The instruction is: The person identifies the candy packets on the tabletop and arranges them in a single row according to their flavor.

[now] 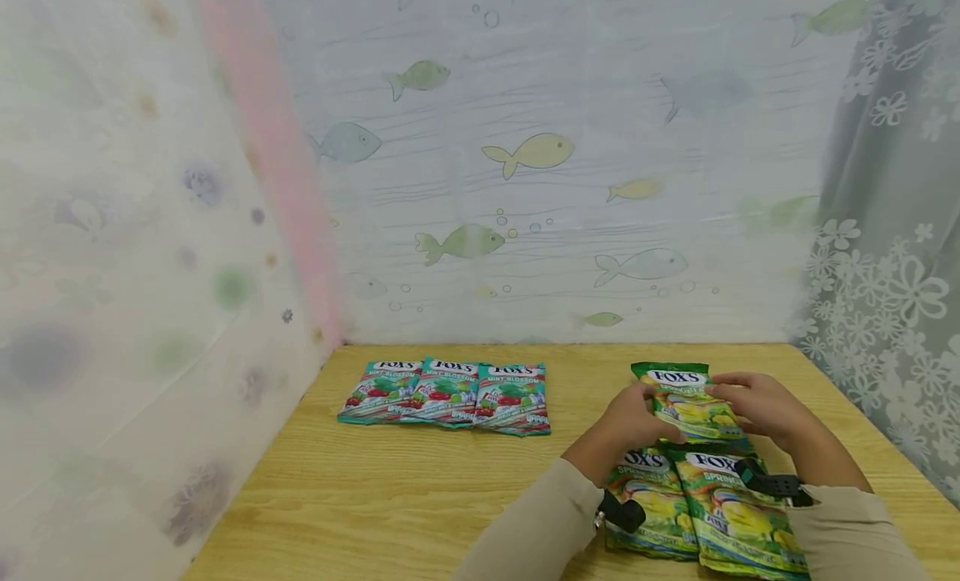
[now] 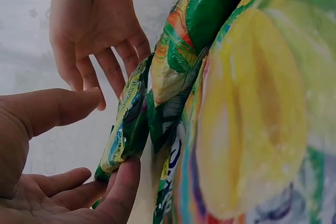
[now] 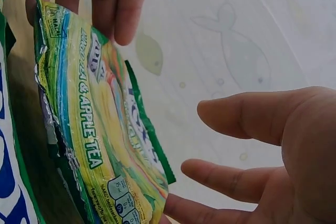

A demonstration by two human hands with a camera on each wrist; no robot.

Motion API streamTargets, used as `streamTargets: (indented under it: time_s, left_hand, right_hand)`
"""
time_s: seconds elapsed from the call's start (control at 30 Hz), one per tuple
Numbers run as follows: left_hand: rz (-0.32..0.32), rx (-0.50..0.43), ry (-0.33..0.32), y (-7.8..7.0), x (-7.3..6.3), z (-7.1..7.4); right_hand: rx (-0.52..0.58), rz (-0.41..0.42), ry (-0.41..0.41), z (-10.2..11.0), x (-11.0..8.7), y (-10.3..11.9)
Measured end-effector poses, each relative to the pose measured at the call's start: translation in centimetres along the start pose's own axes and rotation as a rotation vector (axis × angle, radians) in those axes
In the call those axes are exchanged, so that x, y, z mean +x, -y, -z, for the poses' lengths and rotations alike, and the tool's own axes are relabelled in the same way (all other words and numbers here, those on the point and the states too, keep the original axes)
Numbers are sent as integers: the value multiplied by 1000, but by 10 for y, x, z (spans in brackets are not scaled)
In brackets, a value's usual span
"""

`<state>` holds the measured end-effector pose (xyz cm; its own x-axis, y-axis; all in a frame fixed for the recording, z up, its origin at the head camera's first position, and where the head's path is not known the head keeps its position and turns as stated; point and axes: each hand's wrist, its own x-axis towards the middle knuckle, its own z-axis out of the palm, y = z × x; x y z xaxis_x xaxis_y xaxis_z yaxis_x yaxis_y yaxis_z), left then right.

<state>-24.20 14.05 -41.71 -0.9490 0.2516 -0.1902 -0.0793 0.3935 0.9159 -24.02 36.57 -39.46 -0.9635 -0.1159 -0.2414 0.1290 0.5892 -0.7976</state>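
A green and yellow Fox's candy bag [image 1: 693,410] lies at the right of the table, between my two hands. My left hand [image 1: 632,418] touches its left edge, thumb apart from the fingers. On the other side, my right hand [image 1: 761,404] has its fingers at the bag's right edge. In the right wrist view the thumb [image 3: 241,114] stands away from the bag [image 3: 100,124]. In the left wrist view, fingertips [image 2: 123,187] meet the bag's edge [image 2: 126,124]. Two more green Fox's bags lie side by side nearer me, a left one [image 1: 648,506] and a right one [image 1: 742,518].
Three teal and red Fox's Mint Blossom bags [image 1: 446,391] lie in an overlapping row at the table's back left. The wooden table [image 1: 390,498] meets a fish-patterned curtain [image 1: 555,256] behind. Flowered curtains [image 1: 900,289] hang at the right.
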Motion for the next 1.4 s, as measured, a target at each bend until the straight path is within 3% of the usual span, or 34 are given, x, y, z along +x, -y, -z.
streamTargets:
  time_s: [0.2, 0.53, 0.8, 1.1, 1.4]
  left_hand:
    - [-17, -42, 17, 0, -2, 12]
    - [-121, -13, 66, 1, -4, 31]
    - [-137, -27, 92, 4, -6, 50]
    - [-149, 2, 47, 9, -9, 68]
    - [-169, -71, -3, 15, -12, 87]
  right_hand:
    - [13, 37, -4, -4, -3, 9]
    - [9, 82, -20, -7, -5, 22]
    - [24, 119, -35, -17, -7, 36]
    - [68, 169, -101, -32, -5, 47]
    - [102, 202, -146, -49, -1, 57]
